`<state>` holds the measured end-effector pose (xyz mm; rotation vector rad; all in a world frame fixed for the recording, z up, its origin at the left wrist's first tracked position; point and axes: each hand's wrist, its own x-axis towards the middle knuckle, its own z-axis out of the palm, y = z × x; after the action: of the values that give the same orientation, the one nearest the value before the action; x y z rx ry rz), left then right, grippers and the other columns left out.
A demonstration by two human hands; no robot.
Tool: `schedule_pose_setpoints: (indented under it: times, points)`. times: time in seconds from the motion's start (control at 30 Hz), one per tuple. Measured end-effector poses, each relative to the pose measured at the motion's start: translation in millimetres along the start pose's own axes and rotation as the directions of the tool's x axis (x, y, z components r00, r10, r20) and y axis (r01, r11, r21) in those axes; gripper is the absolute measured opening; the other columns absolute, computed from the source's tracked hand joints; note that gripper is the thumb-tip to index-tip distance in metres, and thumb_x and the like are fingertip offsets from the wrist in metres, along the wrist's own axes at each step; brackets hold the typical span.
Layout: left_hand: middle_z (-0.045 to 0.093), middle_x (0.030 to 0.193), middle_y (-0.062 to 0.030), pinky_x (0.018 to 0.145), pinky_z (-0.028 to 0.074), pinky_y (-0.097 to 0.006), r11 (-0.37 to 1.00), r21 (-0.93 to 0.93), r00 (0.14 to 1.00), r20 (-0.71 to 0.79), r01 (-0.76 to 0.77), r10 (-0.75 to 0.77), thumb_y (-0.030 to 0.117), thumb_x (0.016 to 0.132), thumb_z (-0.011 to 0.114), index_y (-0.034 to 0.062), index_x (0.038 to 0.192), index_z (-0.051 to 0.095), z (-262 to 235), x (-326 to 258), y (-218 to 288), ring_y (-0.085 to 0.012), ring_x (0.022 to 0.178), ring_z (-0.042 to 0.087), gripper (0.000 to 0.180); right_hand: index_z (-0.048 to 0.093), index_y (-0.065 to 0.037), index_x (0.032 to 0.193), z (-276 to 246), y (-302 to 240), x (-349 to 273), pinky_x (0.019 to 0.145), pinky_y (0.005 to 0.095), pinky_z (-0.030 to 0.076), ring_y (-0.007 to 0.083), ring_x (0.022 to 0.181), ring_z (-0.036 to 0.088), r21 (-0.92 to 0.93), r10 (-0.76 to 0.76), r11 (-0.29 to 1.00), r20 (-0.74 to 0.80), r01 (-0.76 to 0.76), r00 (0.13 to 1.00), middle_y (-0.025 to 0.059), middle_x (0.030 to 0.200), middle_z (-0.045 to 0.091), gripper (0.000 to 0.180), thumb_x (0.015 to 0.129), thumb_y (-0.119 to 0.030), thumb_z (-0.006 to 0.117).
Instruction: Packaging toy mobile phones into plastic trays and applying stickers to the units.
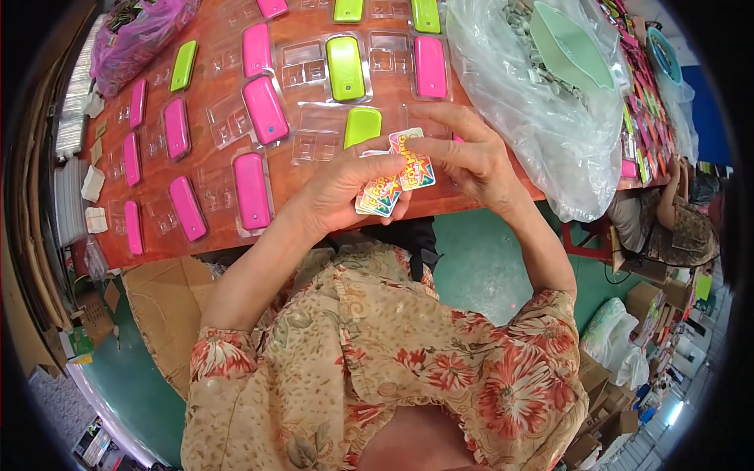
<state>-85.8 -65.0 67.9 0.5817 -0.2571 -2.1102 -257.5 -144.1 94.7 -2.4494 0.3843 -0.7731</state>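
Observation:
My left hand (pixel 334 184) is closed around a small stack of colourful printed cards (pixel 382 196), its thumb lying across the top. My right hand (pixel 481 161) pinches a single card (pixel 419 174) at the stack's upper right, partly overlapping the rest. Both hands hover over the table's near edge. Just beyond them, a lime green case (pixel 363 125) lies in a clear plastic tray (pixel 316 124), partly hidden by my fingers. To the left of my hands, a pink case (pixel 252 191) sits in another clear tray.
Rows of clear trays with pink and green cases cover the red-brown table (pixel 302 208). A clear bag (pixel 510 118) of small parts with a pale green basin (pixel 569 47) stands at the right, a purple bag (pixel 141 39) far left. A co-worker (pixel 683 212) sits at far right.

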Motion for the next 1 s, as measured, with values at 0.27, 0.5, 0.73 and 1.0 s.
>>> schedule_pose_setpoints:
  times: [0.27,0.5,0.73,1.0]
  points:
    - [0.056,0.072,-0.0091,0.043,0.047,-0.026,0.997,0.065,0.999,-0.014,0.050,-0.049,0.023,0.079,0.056,0.0038,0.094,0.048,-23.3,-7.5,-29.3,-0.0179,0.053,0.057,0.026,0.057,0.000,0.092,6.8,-15.5,-27.9,0.072,0.0353,0.044,0.0283,0.090,0.051,-0.127,-0.025,0.991,0.093,0.036,0.995,0.0111,0.095,0.054,0.041,0.051,0.003,0.054]
    - [0.057,0.069,-0.0092,0.043,0.046,-0.027,1.000,-0.002,0.998,-0.063,-0.017,0.017,0.024,0.080,0.055,0.0055,0.089,0.047,-26.2,-7.7,-28.6,-0.0185,0.056,0.057,0.022,0.057,-0.003,0.092,-8.4,-11.0,-22.0,0.063,0.0328,0.044,0.0257,0.079,0.052,-0.268,0.066,0.962,0.026,-0.057,0.997,0.0100,0.085,0.053,0.042,0.052,0.005,0.053]
    - [0.057,0.076,-0.0105,0.050,0.048,-0.030,0.996,-0.071,0.997,-0.067,-0.044,0.039,0.019,0.079,0.056,0.0051,0.092,0.046,-18.2,-2.5,-23.7,-0.0213,0.062,0.059,0.022,0.057,-0.004,0.092,-3.4,-11.6,-22.2,0.063,0.0318,0.044,0.0230,0.080,0.052,-0.419,-0.049,0.907,0.014,0.051,0.999,0.0085,0.090,0.051,0.036,0.056,-0.003,0.056]
    - [0.057,0.080,-0.0111,0.057,0.049,-0.034,0.995,-0.043,0.989,-0.124,-0.087,0.081,0.008,0.075,0.056,0.0043,0.094,0.045,-9.9,4.0,-16.8,-0.0230,0.067,0.058,0.022,0.057,-0.003,0.092,-4.4,-2.3,-30.9,0.066,0.0313,0.044,0.0228,0.081,0.051,-0.457,-0.085,0.887,-0.027,0.063,0.996,0.0081,0.092,0.051,0.035,0.057,-0.003,0.055]
